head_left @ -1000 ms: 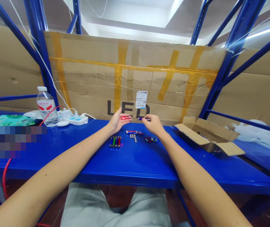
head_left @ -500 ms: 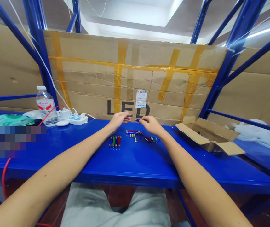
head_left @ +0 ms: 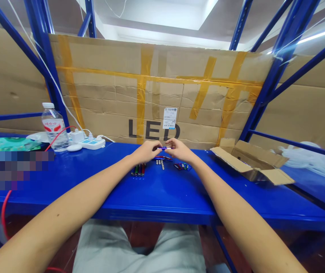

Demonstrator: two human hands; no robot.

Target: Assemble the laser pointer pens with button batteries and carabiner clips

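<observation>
Both hands meet over the far part of the blue table, holding a slim blue flashlight tube level between them. The fingertips of my left hand are closed on its left end. My right hand pinches the right end, its fingers curled over. Just below them lie more blue and red tubes, partly hidden by the hands. Small silver button cells sit in short rows nearer to me. Several coloured tubes stand side by side below my left hand. Coloured carabiner clips lie below my right hand.
An open cardboard box sits on the right of the blue table. At left are a water bottle, a white power strip and a green packet. A large cardboard panel closes off the back.
My left hand has moved right and down and now grips the left end of the blue flashlight tube. My right hand keeps its hold, with the tube slightly lower and further left.
</observation>
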